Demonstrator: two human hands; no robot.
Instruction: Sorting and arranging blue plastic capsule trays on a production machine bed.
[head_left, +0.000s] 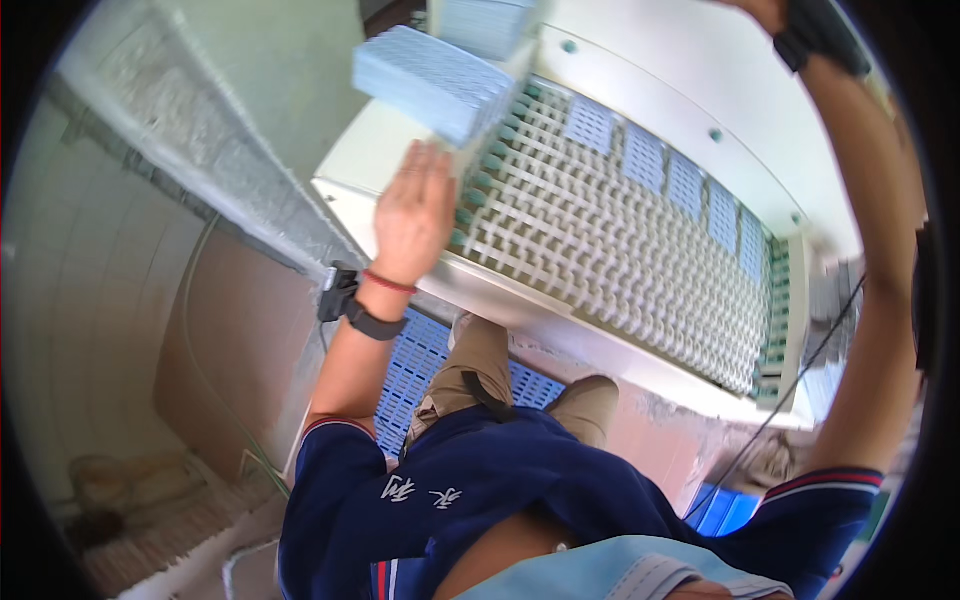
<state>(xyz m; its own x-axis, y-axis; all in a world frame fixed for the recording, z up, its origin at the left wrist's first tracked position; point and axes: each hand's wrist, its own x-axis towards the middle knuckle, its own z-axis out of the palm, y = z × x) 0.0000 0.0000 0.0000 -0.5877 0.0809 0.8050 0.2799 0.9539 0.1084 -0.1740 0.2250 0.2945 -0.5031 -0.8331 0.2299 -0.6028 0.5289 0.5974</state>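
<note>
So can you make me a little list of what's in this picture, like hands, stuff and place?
left hand: left hand flat, fingers straight, against the edge of the white slatted conveyor belt
right hand: right hand raised to the top edge, mostly out of view
stuff: stack of pale blue perforated sheets just above the left hand; single blue sheets in a row on the belt
underfoot: blue plastic grid mat

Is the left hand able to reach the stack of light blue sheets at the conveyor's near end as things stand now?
Probably yes. The left hand lies flat and open on the edge of the white conveyor, just below the stack of light blue sheets. Nothing stands between them. The right hand is far off, at the top edge.
</note>
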